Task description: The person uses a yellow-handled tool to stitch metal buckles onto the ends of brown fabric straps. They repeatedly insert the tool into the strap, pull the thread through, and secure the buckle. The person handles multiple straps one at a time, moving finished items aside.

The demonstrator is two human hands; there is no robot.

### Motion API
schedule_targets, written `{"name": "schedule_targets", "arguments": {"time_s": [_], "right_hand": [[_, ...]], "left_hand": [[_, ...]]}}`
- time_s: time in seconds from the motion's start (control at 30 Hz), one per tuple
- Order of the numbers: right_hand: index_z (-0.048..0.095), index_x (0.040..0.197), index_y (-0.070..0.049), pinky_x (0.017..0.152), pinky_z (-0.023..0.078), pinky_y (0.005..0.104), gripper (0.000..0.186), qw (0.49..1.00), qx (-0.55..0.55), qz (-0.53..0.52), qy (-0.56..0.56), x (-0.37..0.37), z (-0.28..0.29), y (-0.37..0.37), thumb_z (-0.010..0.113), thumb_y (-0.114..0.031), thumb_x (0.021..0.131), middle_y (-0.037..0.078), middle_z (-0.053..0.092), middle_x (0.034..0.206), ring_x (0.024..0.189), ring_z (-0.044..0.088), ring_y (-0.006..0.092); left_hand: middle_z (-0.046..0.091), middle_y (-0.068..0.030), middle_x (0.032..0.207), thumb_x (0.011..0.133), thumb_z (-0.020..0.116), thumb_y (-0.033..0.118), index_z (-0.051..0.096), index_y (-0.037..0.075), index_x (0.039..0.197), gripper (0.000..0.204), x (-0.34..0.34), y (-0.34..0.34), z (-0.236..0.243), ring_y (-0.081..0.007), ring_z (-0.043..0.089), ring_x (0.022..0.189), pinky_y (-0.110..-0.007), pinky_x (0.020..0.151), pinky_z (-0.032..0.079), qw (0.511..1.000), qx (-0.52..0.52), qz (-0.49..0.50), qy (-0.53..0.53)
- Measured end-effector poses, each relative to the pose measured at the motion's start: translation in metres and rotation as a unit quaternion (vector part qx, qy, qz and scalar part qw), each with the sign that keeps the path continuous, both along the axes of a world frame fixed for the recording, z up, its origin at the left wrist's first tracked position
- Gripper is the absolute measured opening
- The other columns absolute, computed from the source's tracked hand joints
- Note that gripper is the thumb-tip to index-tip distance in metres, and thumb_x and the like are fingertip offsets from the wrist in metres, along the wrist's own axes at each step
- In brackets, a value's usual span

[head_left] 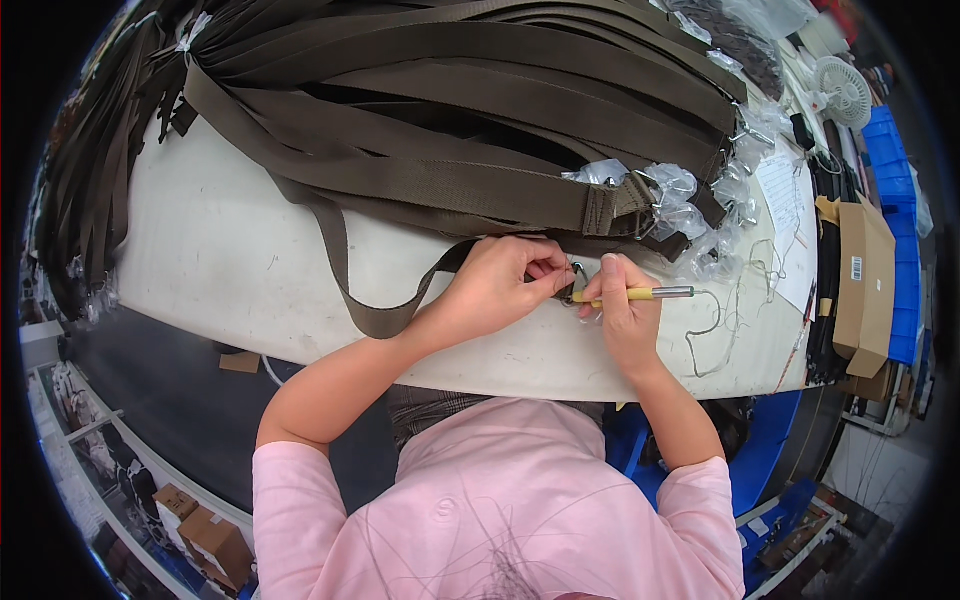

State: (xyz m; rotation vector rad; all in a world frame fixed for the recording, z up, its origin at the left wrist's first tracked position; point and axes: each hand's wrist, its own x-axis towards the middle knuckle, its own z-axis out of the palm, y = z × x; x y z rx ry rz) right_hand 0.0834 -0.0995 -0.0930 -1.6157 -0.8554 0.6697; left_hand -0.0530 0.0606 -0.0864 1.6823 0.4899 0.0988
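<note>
My left hand (510, 282) is closed in a pinch at the end of a dark brown webbing strap (384, 318). A loop of that strap hangs down beside my left wrist. My right hand (627, 310) grips a slim yellow pen-like tool (643, 294) with a silver end pointing right. The tool's working tip lies close to my left fingertips, where a small metal piece (579, 268) shows at the strap's end. My fingers hide most of the contact there. Just beyond both hands lies a large bundle of brown straps (430, 110), their right ends wrapped in clear plastic (685, 200).
The pale tabletop (230, 260) curves along in front of me. A loose thread (708, 340) lies right of my right hand. Farther right are a paper sheet (785, 215), a cardboard box (863, 280), blue bins (905, 240) and a small white fan (843, 92).
</note>
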Motion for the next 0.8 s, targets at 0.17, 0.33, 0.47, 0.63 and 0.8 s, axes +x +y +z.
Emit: {"name": "schedule_targets", "arguments": {"time_s": [0.17, 0.33, 0.47, 0.63, 0.8], "right_hand": [[0.064, 0.081, 0.001, 0.054, 0.050, 0.0264, 0.045, 1.000, -0.002, 0.003, -0.007, 0.000, 0.000, 0.000, 0.054, -0.025, 0.115, 0.007, 0.068, 0.071, 0.058, 0.062, 0.0105], [0.064, 0.080, 0.001, 0.054, 0.051, 0.0260, 0.045, 1.000, 0.000, 0.005, -0.005, 0.000, 0.000, 0.001, 0.054, -0.026, 0.115, 0.007, 0.068, 0.072, 0.058, 0.062, 0.0101], [0.064, 0.080, 0.001, 0.054, 0.051, 0.0260, 0.045, 1.000, 0.001, 0.006, -0.006, 0.000, 0.000, 0.000, 0.055, -0.026, 0.115, 0.006, 0.067, 0.072, 0.058, 0.061, 0.0101], [0.064, 0.081, 0.001, 0.054, 0.051, 0.0262, 0.045, 1.000, -0.004, 0.008, -0.007, 0.000, 0.001, 0.001, 0.055, -0.026, 0.115, 0.006, 0.067, 0.073, 0.058, 0.061, 0.0101], [0.064, 0.081, 0.001, 0.054, 0.051, 0.0265, 0.045, 1.000, -0.003, 0.008, -0.014, -0.001, 0.002, 0.001, 0.055, -0.026, 0.115, 0.006, 0.067, 0.073, 0.058, 0.061, 0.0098]], "left_hand": [[0.078, -0.0076, 0.092, 0.098, 0.077, 0.019, 0.079, -0.002, 0.107, 0.023, 0.000, 0.000, -0.002, -0.0128, 0.071, 0.083, -0.031, 0.083, 0.057, 1.000, 0.004, 0.000, -0.006], [0.078, -0.0081, 0.092, 0.098, 0.077, 0.019, 0.078, -0.003, 0.107, 0.023, 0.000, 0.000, -0.004, -0.0134, 0.071, 0.084, -0.030, 0.083, 0.058, 1.000, 0.003, -0.001, -0.007], [0.078, -0.0085, 0.093, 0.099, 0.077, 0.020, 0.078, -0.003, 0.107, 0.024, 0.000, -0.001, -0.003, -0.0140, 0.072, 0.085, -0.031, 0.083, 0.058, 1.000, 0.014, -0.001, -0.009], [0.075, -0.0138, 0.080, 0.097, 0.075, 0.018, 0.073, -0.004, 0.099, 0.022, 0.001, -0.004, -0.012, -0.0182, 0.073, 0.071, -0.032, 0.070, 0.058, 0.996, 0.043, 0.023, -0.078], [0.078, -0.0084, 0.093, 0.100, 0.076, 0.021, 0.077, -0.003, 0.106, 0.025, 0.000, -0.001, -0.007, -0.0138, 0.073, 0.085, -0.031, 0.083, 0.059, 1.000, 0.020, -0.001, -0.021]]}}
